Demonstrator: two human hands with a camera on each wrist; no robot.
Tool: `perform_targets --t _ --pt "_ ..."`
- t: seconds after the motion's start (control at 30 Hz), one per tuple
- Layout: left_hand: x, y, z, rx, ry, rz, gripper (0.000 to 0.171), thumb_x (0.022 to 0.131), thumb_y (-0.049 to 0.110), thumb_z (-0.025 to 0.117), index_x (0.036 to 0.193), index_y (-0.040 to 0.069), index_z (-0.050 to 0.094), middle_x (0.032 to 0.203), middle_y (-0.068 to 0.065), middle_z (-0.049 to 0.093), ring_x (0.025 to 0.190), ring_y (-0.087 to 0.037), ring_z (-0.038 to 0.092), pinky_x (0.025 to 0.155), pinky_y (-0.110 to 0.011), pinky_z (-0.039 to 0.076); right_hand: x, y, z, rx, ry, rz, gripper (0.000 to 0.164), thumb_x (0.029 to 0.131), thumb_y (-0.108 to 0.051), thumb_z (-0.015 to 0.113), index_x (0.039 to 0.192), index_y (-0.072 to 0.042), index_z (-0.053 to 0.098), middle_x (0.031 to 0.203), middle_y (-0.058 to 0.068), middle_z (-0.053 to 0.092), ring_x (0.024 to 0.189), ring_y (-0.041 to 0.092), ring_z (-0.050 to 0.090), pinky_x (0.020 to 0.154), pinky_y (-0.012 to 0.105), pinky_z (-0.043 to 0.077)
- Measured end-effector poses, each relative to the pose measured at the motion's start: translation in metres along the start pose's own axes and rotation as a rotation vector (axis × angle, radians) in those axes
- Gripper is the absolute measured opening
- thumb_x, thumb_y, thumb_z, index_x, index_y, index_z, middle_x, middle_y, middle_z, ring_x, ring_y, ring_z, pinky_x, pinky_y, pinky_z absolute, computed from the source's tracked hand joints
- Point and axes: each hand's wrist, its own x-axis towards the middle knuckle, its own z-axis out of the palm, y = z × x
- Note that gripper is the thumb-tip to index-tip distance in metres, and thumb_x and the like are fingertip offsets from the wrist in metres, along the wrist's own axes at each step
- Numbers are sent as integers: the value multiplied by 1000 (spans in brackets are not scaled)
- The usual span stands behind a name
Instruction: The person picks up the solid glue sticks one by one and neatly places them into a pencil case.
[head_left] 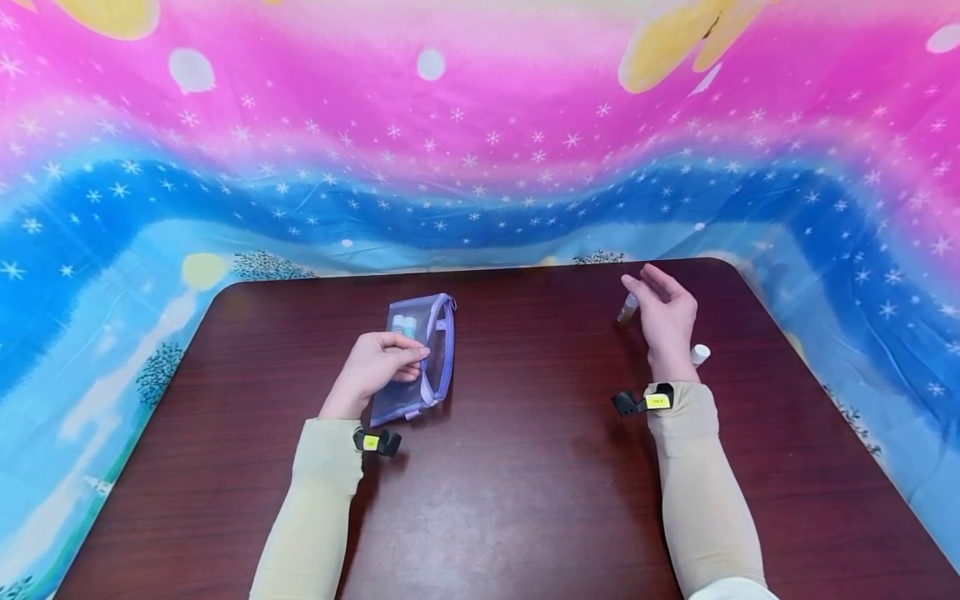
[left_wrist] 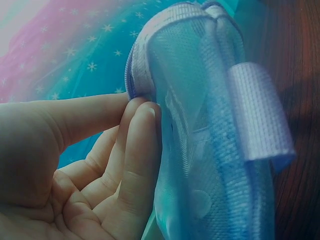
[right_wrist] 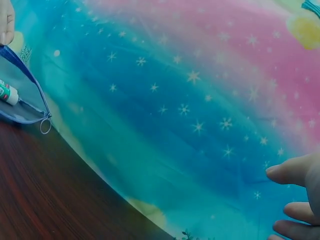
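A purple mesh zip pouch (head_left: 386, 402) stands tilted on the table with its mouth parted toward the right. My left hand (head_left: 381, 367) pinches its zippered rim between thumb and fingers; the left wrist view shows the pinch on the pouch's edge (left_wrist: 142, 65). Inside the mesh lie small glue-stick-like tubes (head_left: 404, 322) with pale caps, and a tube with a green label (right_wrist: 9, 93) shows in the right wrist view. My right hand (head_left: 667, 321) hovers at the far right, fingers spread apart and holding nothing. Just beside its thumb is a small grey-brown tube (head_left: 626, 312).
A white-capped tube (head_left: 700, 355) lies by the right wrist, partly hidden behind it. The dark wooden table (head_left: 510, 467) has rounded far corners, and a patterned cloth (head_left: 480, 150) hangs around its back and sides.
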Motion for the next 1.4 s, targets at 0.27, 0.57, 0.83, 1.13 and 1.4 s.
perform_targets --t 0.27,0.57,0.83,1.13,1.4 --pt "-2 0 0 9 6 -14 26 93 11 77 111 -8 73 91 -11 74 70 -14 69 68 -27 61 1 8 -3 -63 -28 49 57 91 -22 79 143 -9 60 144 9 57 129 18 56 108 27 42" --pt "-3 1 0 7 1 -16 27 93 10 77 111 -8 73 92 -11 74 70 -14 69 69 -28 61 5 24 0 -212 -79 75 66 94 -31 75 151 -8 50 149 13 52 134 21 51 107 29 43" --pt "-3 0 0 6 5 -17 26 92 10 78 110 -8 73 91 -11 74 70 -14 69 69 -28 61 6 41 4 -289 -156 100 67 97 -31 72 152 -3 46 150 17 48 137 26 46 110 38 41" --pt "-1 -1 0 13 9 -4 26 92 9 77 110 -9 73 92 -12 74 69 -14 69 68 -28 61 7 50 9 -339 -163 55 52 97 -19 71 140 5 56 138 22 59 129 28 53 107 38 43" --pt "1 -2 0 2 6 -11 26 92 9 77 110 -9 72 90 -12 74 69 -13 69 68 -27 61 7 50 10 -341 -163 67 49 97 -13 70 142 3 56 136 21 60 128 29 54 105 37 44"
